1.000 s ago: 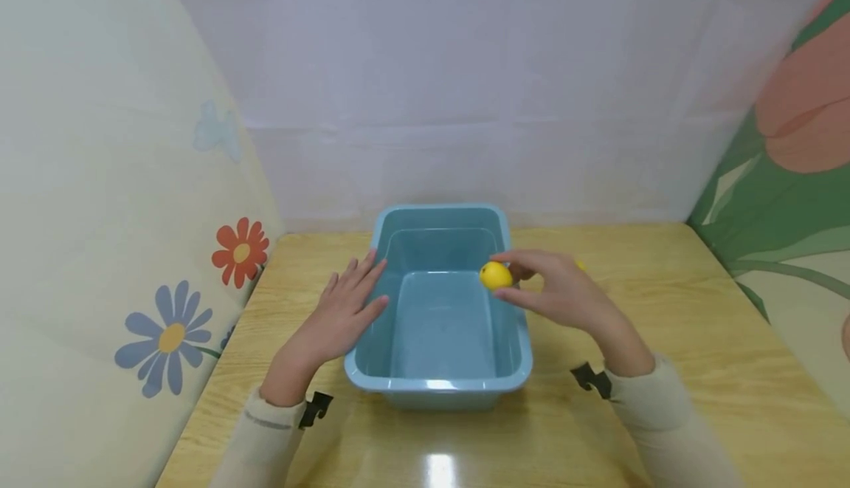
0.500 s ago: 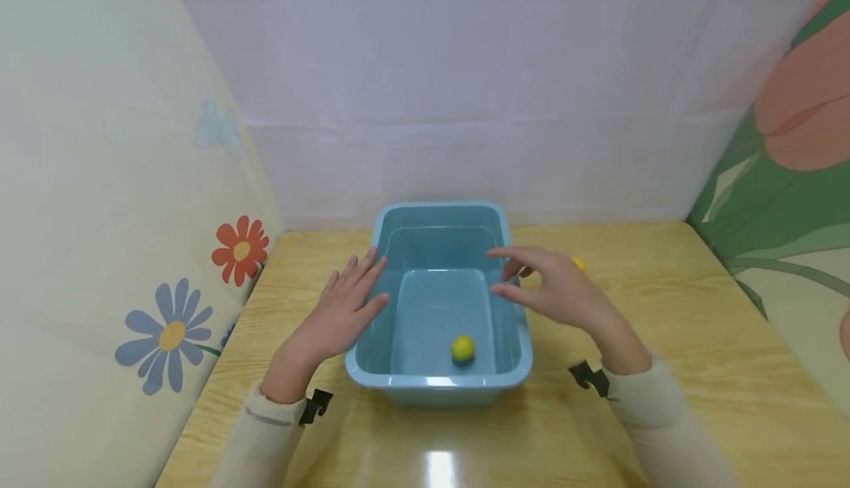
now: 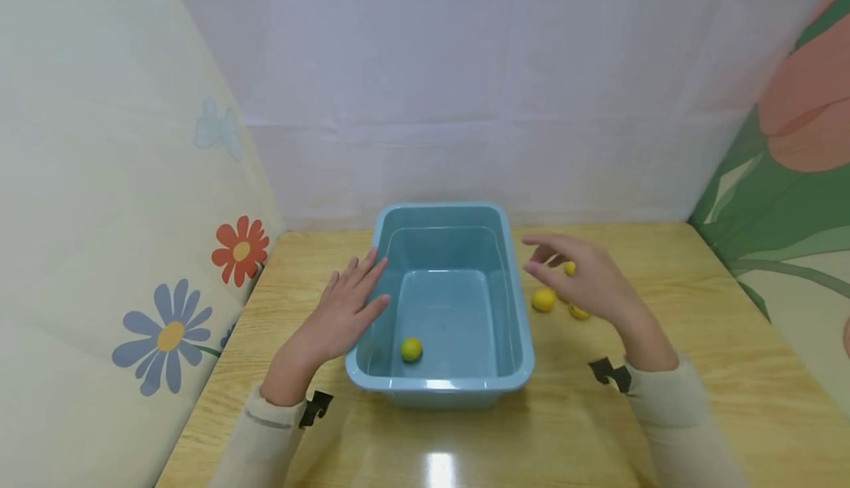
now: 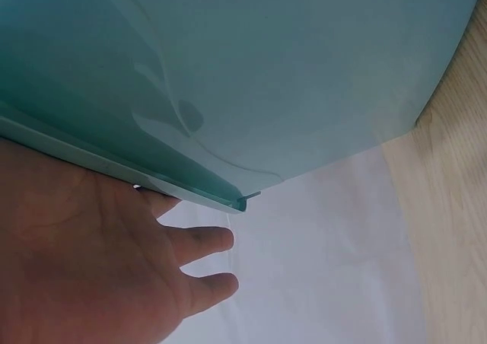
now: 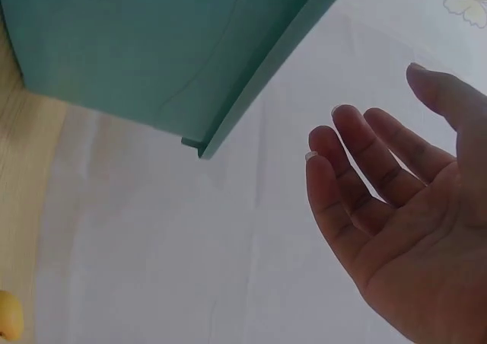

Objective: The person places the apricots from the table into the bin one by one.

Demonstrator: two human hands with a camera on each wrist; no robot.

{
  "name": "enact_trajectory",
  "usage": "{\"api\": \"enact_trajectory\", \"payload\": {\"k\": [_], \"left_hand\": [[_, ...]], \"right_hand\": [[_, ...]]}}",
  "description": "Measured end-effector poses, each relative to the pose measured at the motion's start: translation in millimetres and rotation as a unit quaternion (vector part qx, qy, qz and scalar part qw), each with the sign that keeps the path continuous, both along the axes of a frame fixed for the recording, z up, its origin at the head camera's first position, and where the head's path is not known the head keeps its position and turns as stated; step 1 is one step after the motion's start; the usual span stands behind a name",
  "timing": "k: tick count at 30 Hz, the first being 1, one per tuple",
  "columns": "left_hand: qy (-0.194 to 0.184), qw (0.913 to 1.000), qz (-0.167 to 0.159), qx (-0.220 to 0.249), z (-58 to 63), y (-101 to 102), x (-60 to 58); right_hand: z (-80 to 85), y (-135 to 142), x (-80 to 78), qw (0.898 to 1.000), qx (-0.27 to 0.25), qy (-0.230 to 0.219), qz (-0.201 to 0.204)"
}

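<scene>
One small greenish-yellow fruit (image 3: 411, 349) down in the light-blue basin (image 3: 441, 311)!
It sits at the near left of the floor, basin upright; outside, just right, lies a bright yellow fruit (image 3: 543, 300), with more yellow fruits (image 3: 580, 312) partly hidden beyond.

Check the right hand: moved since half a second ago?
Yes, rightward: in the head view, the right hand reached over the right rim of the blue bin; now it appears outside it.
</scene>
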State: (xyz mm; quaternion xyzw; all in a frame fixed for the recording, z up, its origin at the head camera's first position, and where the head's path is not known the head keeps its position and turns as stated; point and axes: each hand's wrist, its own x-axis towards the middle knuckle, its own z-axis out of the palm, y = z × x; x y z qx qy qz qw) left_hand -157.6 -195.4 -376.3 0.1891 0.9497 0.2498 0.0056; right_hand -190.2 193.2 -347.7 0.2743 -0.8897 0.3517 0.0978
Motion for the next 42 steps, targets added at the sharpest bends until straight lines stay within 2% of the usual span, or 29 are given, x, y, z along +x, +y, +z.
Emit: {"api": "enact_trajectory", "payload": {"k": [14,26,31,42], "left_hand": [[-0.006,1.0000,0.001,0.003,-0.2,0,1.5],[0.000,1.0000,-0.001,0.005,-1.3,-1,1.3],[0.003,1.0000,-0.001,0.008,-3.0,-1,0.6],[0.001,1.0000,-0.002,0.010,-2.3,-1,0.5]], "right_hand": [[-8.6,25,-6.6,0.999,-0.001,0.028,-0.031],[-33.2,41,-23.1,0.996,-0.027,0.036,-0.078],[-44.6,49,-30.3,0.994,-0.023,0.023,-0.104],[-75.9,73,-50.1,0.987,-0.017,-0.041,-0.155]]}}
